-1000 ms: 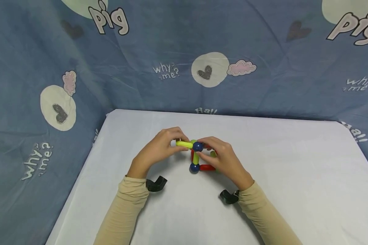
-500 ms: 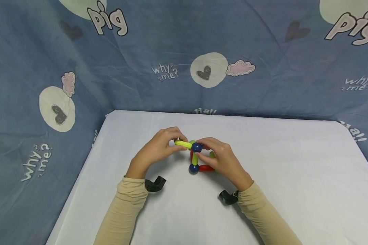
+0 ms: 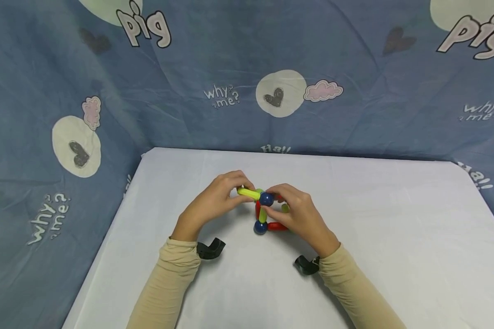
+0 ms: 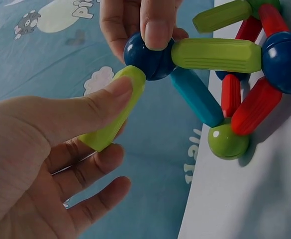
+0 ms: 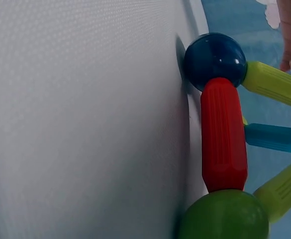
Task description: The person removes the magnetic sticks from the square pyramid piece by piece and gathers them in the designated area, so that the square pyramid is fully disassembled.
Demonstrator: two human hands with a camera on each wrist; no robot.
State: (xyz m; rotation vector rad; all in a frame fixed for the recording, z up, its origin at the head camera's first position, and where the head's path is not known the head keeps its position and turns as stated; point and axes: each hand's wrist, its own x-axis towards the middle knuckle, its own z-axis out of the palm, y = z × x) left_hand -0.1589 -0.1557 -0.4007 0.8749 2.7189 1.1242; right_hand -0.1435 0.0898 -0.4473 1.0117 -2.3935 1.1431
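Observation:
My left hand [image 3: 214, 196] pinches a yellow-green magnetic rod [image 4: 103, 132] between thumb and fingers. Its far end meets a dark blue ball [image 4: 145, 57] that the right hand [image 3: 302, 212] grips with its fingertips. From that ball a green rod [image 4: 217, 55] and a teal rod [image 4: 197, 97] run down to a frame standing on the table. The frame's base has red rods [image 5: 224, 134], a lower blue ball [image 3: 260, 227], a light green ball [image 4: 229, 141] and a darker green ball [image 5: 225, 219]. Part of the frame hides behind the right hand in the head view.
The white tabletop [image 3: 395, 237] lies under both arms. A blue patterned cloth [image 3: 197, 119] hangs behind and to the left of it. Black wrist mounts [image 3: 211, 249] stick out from both sleeves, close over the table.
The hands hold nearly the same pose. Since half a second ago, the pinched rod and the upper blue ball have shifted slightly to the right.

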